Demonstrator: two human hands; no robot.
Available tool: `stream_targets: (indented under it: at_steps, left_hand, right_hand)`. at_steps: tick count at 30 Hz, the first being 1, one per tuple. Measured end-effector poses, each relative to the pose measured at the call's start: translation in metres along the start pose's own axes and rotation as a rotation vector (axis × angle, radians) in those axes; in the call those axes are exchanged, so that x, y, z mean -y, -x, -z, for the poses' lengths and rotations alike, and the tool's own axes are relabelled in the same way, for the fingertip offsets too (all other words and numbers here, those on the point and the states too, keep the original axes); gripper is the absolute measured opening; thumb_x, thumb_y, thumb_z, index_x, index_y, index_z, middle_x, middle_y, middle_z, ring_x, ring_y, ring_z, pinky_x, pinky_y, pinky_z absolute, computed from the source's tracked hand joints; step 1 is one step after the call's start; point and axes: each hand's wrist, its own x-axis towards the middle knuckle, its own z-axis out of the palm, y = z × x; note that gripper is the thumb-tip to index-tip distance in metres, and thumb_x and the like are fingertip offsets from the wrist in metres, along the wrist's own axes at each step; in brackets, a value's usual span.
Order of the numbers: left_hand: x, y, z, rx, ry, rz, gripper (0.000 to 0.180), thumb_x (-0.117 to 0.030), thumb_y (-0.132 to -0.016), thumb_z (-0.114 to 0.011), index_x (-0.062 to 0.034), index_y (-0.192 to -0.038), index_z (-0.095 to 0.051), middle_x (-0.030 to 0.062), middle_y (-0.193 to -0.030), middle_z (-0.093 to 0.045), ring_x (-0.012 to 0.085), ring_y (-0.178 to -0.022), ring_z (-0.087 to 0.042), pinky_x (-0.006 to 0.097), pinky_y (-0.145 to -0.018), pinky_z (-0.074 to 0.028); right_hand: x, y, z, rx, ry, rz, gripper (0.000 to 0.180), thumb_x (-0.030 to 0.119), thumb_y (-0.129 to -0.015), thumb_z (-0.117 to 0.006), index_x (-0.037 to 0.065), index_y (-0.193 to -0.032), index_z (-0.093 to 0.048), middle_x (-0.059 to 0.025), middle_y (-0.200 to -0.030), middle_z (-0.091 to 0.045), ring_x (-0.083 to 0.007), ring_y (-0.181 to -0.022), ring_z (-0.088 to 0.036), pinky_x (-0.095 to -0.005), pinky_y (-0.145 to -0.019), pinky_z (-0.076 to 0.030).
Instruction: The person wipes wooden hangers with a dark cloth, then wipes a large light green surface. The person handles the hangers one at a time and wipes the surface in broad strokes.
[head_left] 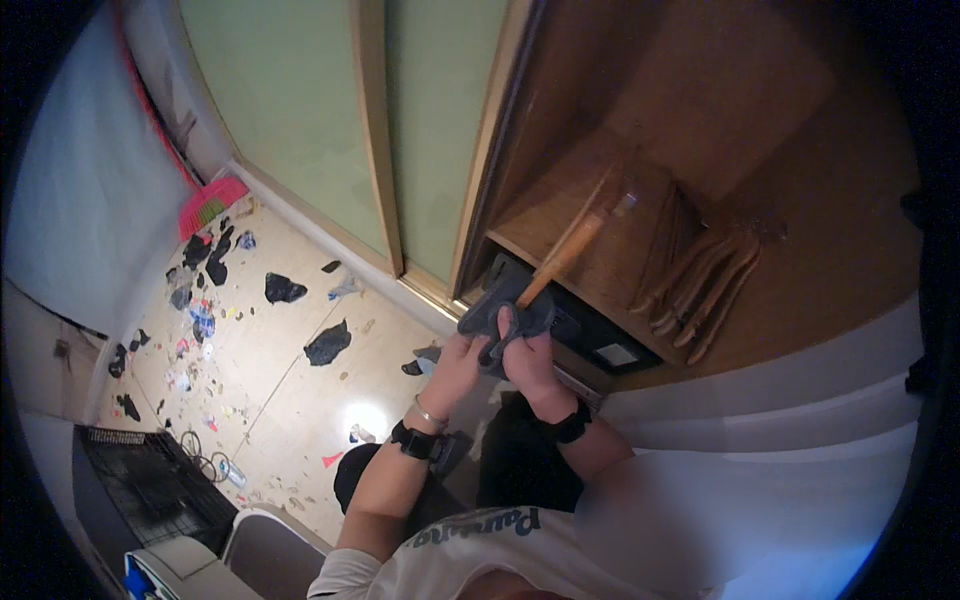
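Both hands, left hand (pixel 462 358) and right hand (pixel 527 352), clutched a grey cloth (pixel 505 312) bunched around a wooden hanger (pixel 568 252), steadying it for wiping.

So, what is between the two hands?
In the head view, a dark grey cloth sits between the left hand and right hand; both grip it.

Pretty tight up there: the wooden hangers (pixel 705 290) crowd the shelf (pixel 560 215) on the right, and the door frame (pixel 490 150) boxes in the left. Below-left the floor (pixel 290 350) is open, apart from scattered scraps (pixel 327 343).
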Motion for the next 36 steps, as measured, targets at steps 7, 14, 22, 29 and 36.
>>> stream_targets:
  at_steps: [7,14,22,29,36]
  left_hand:
    - [-0.028,0.003,-0.012,0.001,0.261,-0.034,0.048,-0.032,-0.102,-0.020,0.0027,-0.101,-0.053,0.0160,-0.096,-0.060,0.0259,-0.087,-0.055,0.036,-0.083,-0.043]
    - [-0.026,0.006,-0.019,-0.114,-0.188,-0.199,0.050,-0.031,-0.101,-0.016,0.0027,-0.087,-0.050,0.0166,-0.073,-0.053,0.0345,-0.072,-0.050,0.041,-0.070,-0.042]
    - [-0.032,0.007,-0.020,-0.110,0.251,-0.294,0.054,-0.042,-0.099,-0.024,0.0027,-0.107,-0.054,0.0147,-0.073,-0.052,0.0256,-0.073,-0.054,0.035,-0.071,-0.043]
    - [-0.041,0.000,-0.005,-0.178,-0.108,-0.246,0.032,-0.029,-0.097,-0.040,-0.0005,-0.106,-0.052,0.0140,-0.073,-0.054,0.0303,-0.069,-0.055,0.034,-0.066,-0.045]
    - [-0.036,0.002,-0.015,-0.054,0.147,-0.151,0.022,-0.020,-0.096,-0.045,-0.0020,-0.108,-0.051,0.0047,-0.074,-0.057,0.0138,-0.070,-0.056,0.029,-0.063,-0.045]
  right_hand:
    - [-0.019,0.014,0.026,0.171,0.224,0.137,0.025,0.008,-0.089,-0.054,-0.001,-0.112,-0.051,-0.0109,-0.105,-0.057,-0.0209,-0.097,-0.054,-0.0335,-0.086,-0.043]
    - [0.017,0.020,0.016,0.263,0.392,0.208,0.028,0.008,-0.085,-0.058,-0.002,-0.111,-0.054,-0.0158,-0.109,-0.058,-0.0267,-0.102,-0.057,-0.0361,-0.088,-0.043]
    - [0.029,0.018,0.019,0.300,0.778,0.381,0.027,0.009,-0.085,-0.061,-0.002,-0.108,-0.055,-0.0161,-0.105,-0.059,-0.0264,-0.099,-0.058,-0.0335,-0.088,-0.043]
    - [0.026,-0.007,0.040,-0.278,0.407,0.213,0.026,0.016,-0.085,-0.064,-0.001,-0.102,-0.055,-0.0112,-0.098,-0.061,-0.0230,-0.089,-0.057,-0.0341,-0.080,-0.046]
    - [-0.014,0.003,0.027,-0.131,0.698,0.793,0.057,0.035,-0.087,-0.057,0.003,-0.131,-0.039,-0.0168,-0.139,-0.035,-0.0330,-0.128,-0.031,-0.0464,-0.101,-0.032]
